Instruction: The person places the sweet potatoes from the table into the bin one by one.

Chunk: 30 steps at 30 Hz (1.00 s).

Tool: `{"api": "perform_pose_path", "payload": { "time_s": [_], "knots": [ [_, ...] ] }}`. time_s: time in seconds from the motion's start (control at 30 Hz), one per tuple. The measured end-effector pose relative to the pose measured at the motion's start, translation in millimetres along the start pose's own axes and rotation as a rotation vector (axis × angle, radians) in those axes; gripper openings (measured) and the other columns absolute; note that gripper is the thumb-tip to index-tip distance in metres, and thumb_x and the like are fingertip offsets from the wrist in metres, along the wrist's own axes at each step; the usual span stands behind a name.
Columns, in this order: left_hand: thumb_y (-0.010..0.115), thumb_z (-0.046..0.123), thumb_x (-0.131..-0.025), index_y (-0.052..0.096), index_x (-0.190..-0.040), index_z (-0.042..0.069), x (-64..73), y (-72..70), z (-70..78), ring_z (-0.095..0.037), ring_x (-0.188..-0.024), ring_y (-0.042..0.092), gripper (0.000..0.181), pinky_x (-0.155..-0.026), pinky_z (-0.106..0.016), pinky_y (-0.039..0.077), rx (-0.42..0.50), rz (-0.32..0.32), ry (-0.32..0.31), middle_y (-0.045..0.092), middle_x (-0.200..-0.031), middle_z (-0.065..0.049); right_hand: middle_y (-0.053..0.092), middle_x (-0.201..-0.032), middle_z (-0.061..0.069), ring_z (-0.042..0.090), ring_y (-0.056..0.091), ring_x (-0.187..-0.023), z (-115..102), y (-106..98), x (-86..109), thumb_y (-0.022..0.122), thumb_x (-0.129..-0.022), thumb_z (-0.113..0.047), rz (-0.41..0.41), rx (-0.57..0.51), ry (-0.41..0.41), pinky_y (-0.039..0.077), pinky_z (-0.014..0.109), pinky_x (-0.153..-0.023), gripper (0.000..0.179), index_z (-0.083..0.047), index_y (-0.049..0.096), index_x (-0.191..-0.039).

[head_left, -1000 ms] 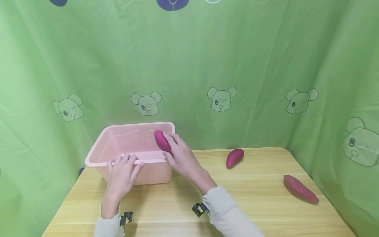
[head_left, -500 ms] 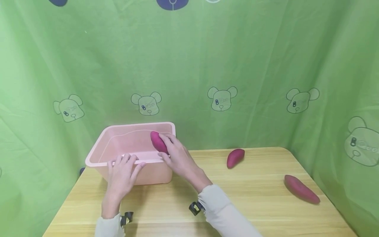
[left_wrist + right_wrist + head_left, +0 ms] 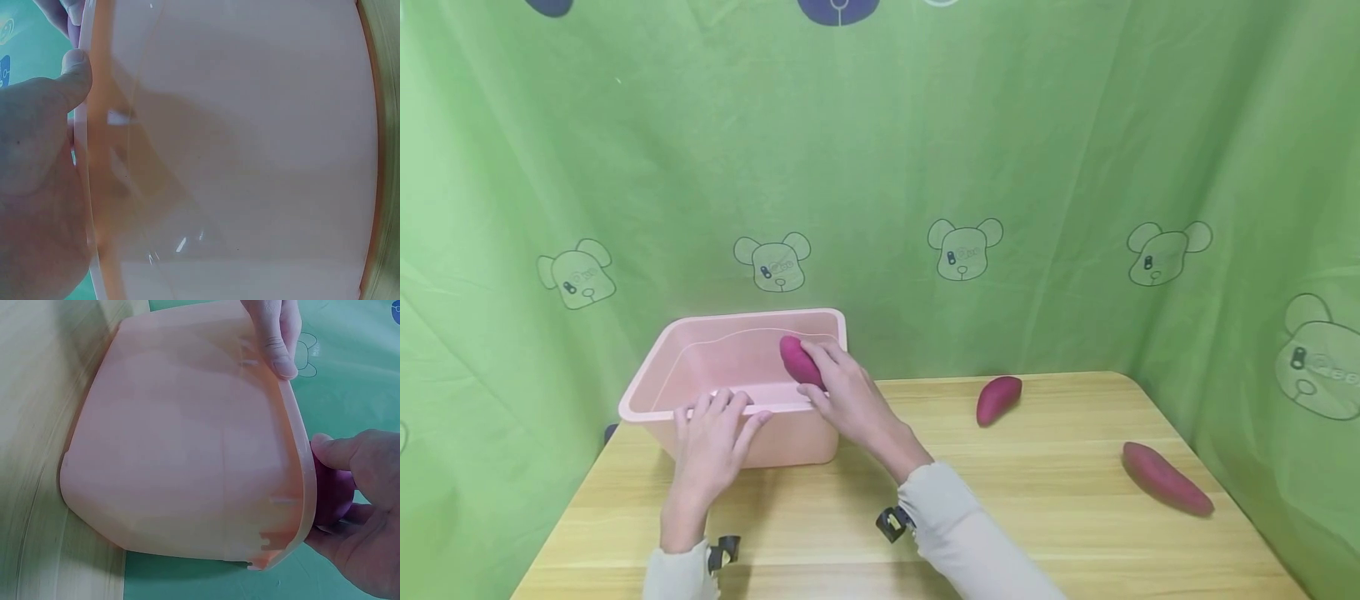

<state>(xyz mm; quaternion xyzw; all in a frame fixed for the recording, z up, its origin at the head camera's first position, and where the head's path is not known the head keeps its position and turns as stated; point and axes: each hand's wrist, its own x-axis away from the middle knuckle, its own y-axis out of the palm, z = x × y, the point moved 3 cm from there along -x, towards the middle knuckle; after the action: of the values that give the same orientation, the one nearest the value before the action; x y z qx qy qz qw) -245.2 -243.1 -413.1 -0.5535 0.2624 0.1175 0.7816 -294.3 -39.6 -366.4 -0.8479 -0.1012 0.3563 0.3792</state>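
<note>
Bin under the left hand: smooth plastic, slight gloss. Sweet potato in the right hand: smooth, matt skin. Tabletop below both: wood-grained; curtain beyond: creased cloth.

Green curtains (cartoon-printed) flanking a wood-grain table suggest a curtained-off booth.

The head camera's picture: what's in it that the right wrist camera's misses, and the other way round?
Only the head view shows two loose purple pieces, one near the back edge of the table, one further right, plus the inside of the pink bin and the pale sleeves.

Only the right wrist view shows the palm side of the right hand.

Both show the bin, the left hand gripping its rim, the held purple piece, the table and the green curtain.
</note>
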Motion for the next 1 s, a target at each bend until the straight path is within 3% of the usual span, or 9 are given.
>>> {"api": "perform_pose_path", "payload": {
  "time_s": [0.3,0.6,1.0],
  "knots": [
    [0.059,0.045,-0.103,0.06,-0.095,0.015,0.5,0.1,0.4,-0.031,-0.096,0.049,0.031,-0.093,-0.057,0.027,0.007,0.009,0.006,0.056,-0.093,-0.004,0.055,-0.141,0.012,0.028,0.062,-0.121,-1,5,-1.3,0.073,-0.098,-0.021,-0.024,0.028,0.01,0.052,0.039,-0.099,0.06,-0.008,0.047,-0.151],
    [0.061,0.044,-0.102,0.06,-0.094,0.014,0.2,0.6,-0.6,-0.031,-0.095,0.05,0.031,-0.093,-0.057,0.027,0.003,0.025,0.018,0.056,-0.092,-0.004,0.058,-0.133,0.011,0.024,0.063,-0.116,-2,10,-1.6,0.07,-0.099,-0.018,-0.042,0.089,-0.015,0.054,0.034,-0.095,0.047,-0.006,0.057,-0.143],
    [0.061,0.043,-0.102,0.059,-0.095,0.014,0.2,1.5,0.1,-0.03,-0.094,0.05,0.029,-0.091,-0.056,0.028,0.016,0.039,0.033,0.056,-0.093,-0.004,0.056,-0.138,0.009,0.021,0.061,-0.119,-1,10,1.6,0.067,-0.101,-0.019,-0.063,0.058,0.008,0.05,0.031,-0.1,0.047,-0.006,0.054,-0.144]
  ]
}}
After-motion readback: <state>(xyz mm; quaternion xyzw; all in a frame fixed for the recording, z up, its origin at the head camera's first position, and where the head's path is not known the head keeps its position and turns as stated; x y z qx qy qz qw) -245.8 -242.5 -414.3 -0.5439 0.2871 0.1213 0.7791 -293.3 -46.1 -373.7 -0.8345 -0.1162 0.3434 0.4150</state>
